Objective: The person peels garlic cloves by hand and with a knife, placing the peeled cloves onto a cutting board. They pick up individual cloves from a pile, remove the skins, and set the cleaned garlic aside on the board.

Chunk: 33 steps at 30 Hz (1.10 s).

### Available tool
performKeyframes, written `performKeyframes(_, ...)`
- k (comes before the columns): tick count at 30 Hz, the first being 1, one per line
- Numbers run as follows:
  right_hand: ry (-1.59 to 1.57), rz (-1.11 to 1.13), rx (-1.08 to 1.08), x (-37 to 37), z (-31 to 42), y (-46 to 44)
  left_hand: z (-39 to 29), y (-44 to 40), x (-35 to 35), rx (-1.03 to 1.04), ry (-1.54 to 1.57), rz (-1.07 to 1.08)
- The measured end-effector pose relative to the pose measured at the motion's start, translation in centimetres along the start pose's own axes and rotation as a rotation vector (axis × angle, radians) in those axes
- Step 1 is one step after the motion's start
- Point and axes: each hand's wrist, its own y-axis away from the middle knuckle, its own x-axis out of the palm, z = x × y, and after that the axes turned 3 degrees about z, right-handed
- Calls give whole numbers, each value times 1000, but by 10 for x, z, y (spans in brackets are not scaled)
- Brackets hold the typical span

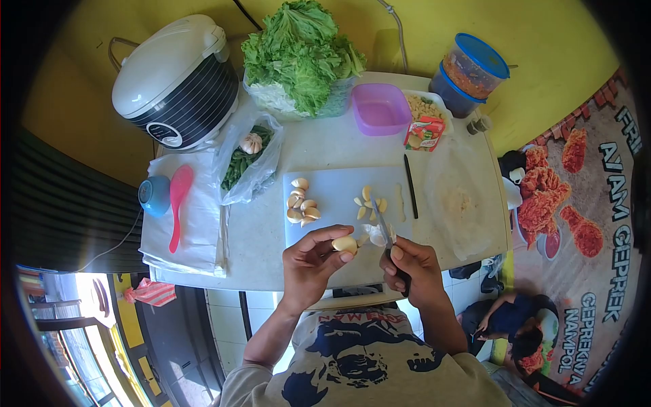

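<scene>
White table [319, 146] | 1 cutting board [333, 197] | 1 purple tub [381, 110]

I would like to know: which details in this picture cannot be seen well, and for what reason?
All in the head view:
- Part of the knife's handle: covered by the right hand.
- Underside of the garlic clove: faces away.
- Inside of the rice cooker: closed lid.
- Fine print on the red box: too small.
- Poster lettering: cut off at right.

So this person's wearing a beige short-sleeved tee [407, 370], with a dark blue graphic covering a lot of the front. Some reddish lettering is running across above it, and I'm only making out "MAN" clearly.
</scene>
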Motion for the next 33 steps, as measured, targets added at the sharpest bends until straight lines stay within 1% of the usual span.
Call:
performKeyframes(1,-1,-1,-1,0,1,0,0,-1,0,-5,29,-12)
performKeyframes(3,237,-114,-206,1,2,0,2,-1,-1,-9,30,-24)
performKeyframes(4,236,-113,-207,-2,3,0,2,-1,-1,-11,31,-38)
performKeyframes(6,446,-330,-445,-17,10,3,1,-2,0,4,34,-55)
performKeyframes(7,446,-331,-444,-27,17,5,1,-2,1,17,37,-70)
performKeyframes(9,617,-609,-511,-51,34,7,4,-2,-2,33,24,-56)
performKeyframes(11,978,-790,-588,-72,48,5,4,-1,-3,50,11,-45)
performKeyframes(12,979,-787,-590,-79,52,6,2,-2,-3,21,22,-51)
performKeyframes(14,1213,-922,-406,-91,59,10,1,-1,-2,-9,36,-58)
performKeyframes(15,1214,-920,-407,-97,60,12,1,-2,-3,-12,45,-55)
performKeyframes(17,1433,-906,-220,-103,60,15,-1,-1,-3,-16,53,-56)
performKeyframes(18,1434,-905,-219,-103,61,15,-2,-1,-3,-35,91,-66)
performKeyframes(20,1422,-847,-78,-100,63,17,-2,-1,-4,-55,129,-76)
performKeyframes(24,1353,-867,-59,-95,60,18,-1,-1,-6,-91,231,-33)
performKeyframes(26,1319,-826,-194,-109,53,19,0,0,-7,-101,264,-30)
performKeyframes(30,1397,-896,-223,-104,54,15,1,0,-4,-96,268,-34)
performKeyframes(32,1144,-956,-384,-78,55,9,-2,0,-1,-109,288,-52)
performKeyframes(33,1141,-962,-382,-65,52,8,-3,0,0,-119,318,-50)
